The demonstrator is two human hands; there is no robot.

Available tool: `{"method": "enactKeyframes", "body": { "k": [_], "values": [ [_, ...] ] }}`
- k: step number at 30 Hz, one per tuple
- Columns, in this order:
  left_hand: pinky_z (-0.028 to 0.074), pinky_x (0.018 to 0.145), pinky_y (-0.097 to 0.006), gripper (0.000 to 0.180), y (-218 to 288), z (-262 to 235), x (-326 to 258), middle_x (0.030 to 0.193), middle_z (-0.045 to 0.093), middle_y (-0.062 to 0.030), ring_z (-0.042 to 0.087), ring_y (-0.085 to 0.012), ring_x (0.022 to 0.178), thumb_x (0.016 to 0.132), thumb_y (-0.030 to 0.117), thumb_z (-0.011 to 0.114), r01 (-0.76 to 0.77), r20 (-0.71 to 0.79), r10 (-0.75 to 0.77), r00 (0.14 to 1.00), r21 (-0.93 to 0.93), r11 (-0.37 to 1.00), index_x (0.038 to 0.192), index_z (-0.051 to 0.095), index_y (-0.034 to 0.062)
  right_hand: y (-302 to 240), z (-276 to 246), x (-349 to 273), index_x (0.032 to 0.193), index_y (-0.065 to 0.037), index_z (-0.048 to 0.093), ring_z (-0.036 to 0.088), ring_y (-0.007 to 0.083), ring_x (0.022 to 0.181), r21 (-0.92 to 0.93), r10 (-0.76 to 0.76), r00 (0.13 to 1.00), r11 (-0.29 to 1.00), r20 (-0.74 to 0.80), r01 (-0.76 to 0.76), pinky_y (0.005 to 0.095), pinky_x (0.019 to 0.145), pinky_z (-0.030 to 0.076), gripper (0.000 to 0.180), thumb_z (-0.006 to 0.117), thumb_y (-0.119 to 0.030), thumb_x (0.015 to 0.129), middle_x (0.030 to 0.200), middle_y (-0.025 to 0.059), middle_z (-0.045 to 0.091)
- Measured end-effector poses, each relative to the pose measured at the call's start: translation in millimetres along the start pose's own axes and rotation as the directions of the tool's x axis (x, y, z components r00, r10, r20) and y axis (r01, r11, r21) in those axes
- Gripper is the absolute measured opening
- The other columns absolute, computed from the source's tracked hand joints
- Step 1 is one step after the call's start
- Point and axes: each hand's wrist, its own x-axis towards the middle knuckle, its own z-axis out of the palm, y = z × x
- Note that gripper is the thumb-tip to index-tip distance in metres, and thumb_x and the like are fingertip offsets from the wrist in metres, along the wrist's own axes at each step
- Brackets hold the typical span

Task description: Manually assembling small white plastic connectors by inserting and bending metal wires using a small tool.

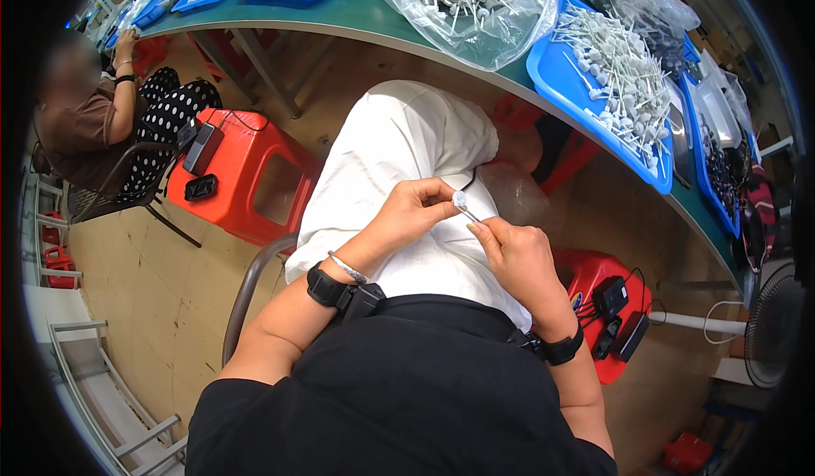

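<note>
Above my lap, my left hand [416, 213] pinches a small white rounded piece [459, 198] between thumb and fingertips. My right hand [514, 251] is closed on a thin grey stick [469, 214] that runs up to this piece. Whether the stick is the piece's own stem or a separate slim tool, I cannot tell. Both hands are close together over my white trousers [399, 145]. Similar white pieces on thin stems [615, 77] lie heaped in a blue tray [543, 64] on the table to the right.
A clear plastic bag [501, 47] of white stemmed pieces lies on the green table [340, 13]. Red stools [242, 179] stand at both sides, bearing small black devices. Another person [93, 128] sits at the left. A fan [771, 327] stands at the far right.
</note>
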Motion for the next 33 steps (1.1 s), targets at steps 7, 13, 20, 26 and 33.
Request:
{"method": "enactKeyframes", "body": {
  "k": [7, 13, 20, 26, 33],
  "values": [
    [0.044, 0.062, -0.018, 0.010, 3, 0, 1, 0.082, 0.068, 0.0006, 0.057, -0.0023, 0.072, 0.090, 0.006, 0.071, 0.019, 0.006, -0.019, 1.000, -0.014, 1.000, 0.097, 0.071, -0.0012, -1, -6, 1, 0.075, -0.005, 0.062, 0.058, 0.0323, 0.046, -0.105, -0.037, 0.999, 0.994, -0.009, 0.036, 0.0405, 0.045, 0.045, 0.031, 0.066, -0.028, 0.094, 0.051, 0.0141, 0.054],
    [0.041, 0.060, -0.017, 0.011, 8, 1, 1, 0.080, 0.068, 0.0011, 0.056, -0.0014, 0.069, 0.091, 0.008, 0.071, 0.068, 0.023, -0.067, 0.997, -0.047, 0.997, 0.097, 0.072, -0.0006, 1, 0, 2, 0.079, -0.006, 0.062, 0.056, 0.0262, 0.043, -0.180, -0.137, 0.982, 0.977, -0.132, 0.112, 0.0366, 0.042, 0.043, 0.026, 0.070, -0.027, 0.091, 0.052, 0.0088, 0.056],
    [0.040, 0.059, -0.018, 0.014, 6, 0, 0, 0.080, 0.068, 0.0008, 0.055, -0.0012, 0.069, 0.092, 0.010, 0.071, 0.085, 0.026, -0.084, 0.996, -0.034, 0.996, 0.100, 0.072, -0.0008, 4, 4, 1, 0.080, -0.006, 0.061, 0.055, 0.0243, 0.042, -0.223, -0.168, 0.977, 0.965, -0.132, 0.136, 0.0359, 0.041, 0.042, 0.024, 0.070, -0.026, 0.091, 0.052, 0.0069, 0.055],
    [0.044, 0.063, -0.018, 0.015, 2, -1, 1, 0.083, 0.069, -0.0007, 0.059, -0.0027, 0.074, 0.093, 0.011, 0.070, 0.070, 0.014, -0.070, 0.997, -0.015, 0.997, 0.102, 0.072, -0.0015, 3, 4, 0, 0.080, -0.007, 0.062, 0.055, 0.0254, 0.040, -0.187, -0.135, 0.985, 0.976, -0.108, 0.113, 0.0364, 0.041, 0.042, 0.025, 0.068, -0.027, 0.093, 0.048, 0.0079, 0.054],
    [0.046, 0.066, -0.020, 0.014, -1, 0, 1, 0.084, 0.069, -0.0005, 0.059, -0.0040, 0.075, 0.092, 0.009, 0.071, -0.005, 0.003, 0.005, 1.000, 0.046, 0.999, 0.100, 0.072, -0.0017, 2, 2, 0, 0.078, -0.006, 0.063, 0.056, 0.0294, 0.041, -0.140, -0.088, 0.994, 0.987, -0.068, 0.078, 0.0386, 0.042, 0.044, 0.029, 0.066, -0.029, 0.095, 0.048, 0.0111, 0.053]
  ]
}}
